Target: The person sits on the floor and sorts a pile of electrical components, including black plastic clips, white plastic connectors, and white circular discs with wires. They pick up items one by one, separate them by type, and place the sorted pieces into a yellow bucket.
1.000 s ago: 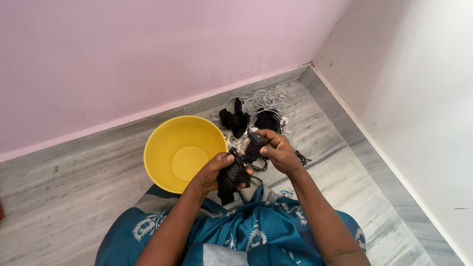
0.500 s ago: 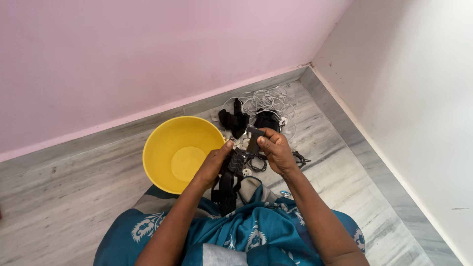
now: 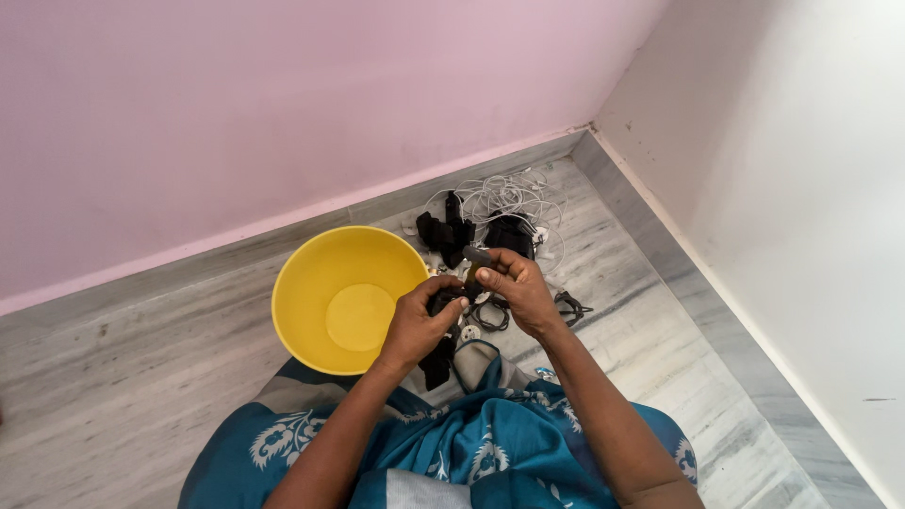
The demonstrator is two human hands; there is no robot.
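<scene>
Grey marbled floor [image 3: 141,377] meets a pink wall [image 3: 283,113] and a white wall [image 3: 801,188] in a corner, and the person sits there in a teal printed garment [image 3: 490,452]. One yellow bowl [image 3: 344,297] stands on the floor just beside the left knee, and it looks empty. Both hands work over a small black strap [image 3: 451,306] held above the lap: the left hand [image 3: 415,325] curls around its lower part, from which a dark tail hangs toward the garment, while the right hand [image 3: 514,287] pinches its upper end between thumb and fingertips. Beyond the hands, toward the corner, lies one pile of black straps and white cables [image 3: 490,221]; roughly two or three black pieces show, and the thin white loops are too tangled to count. One black looped cord [image 3: 570,306] lies apart to the right. From this grip I judge the strap could slip if the right pinch loosens, since only fingertips hold that end, and the hanging tail could snag on the cords under the hands. The bowl sits close to the left forearm, so a wide elbow swing might knock it.
</scene>
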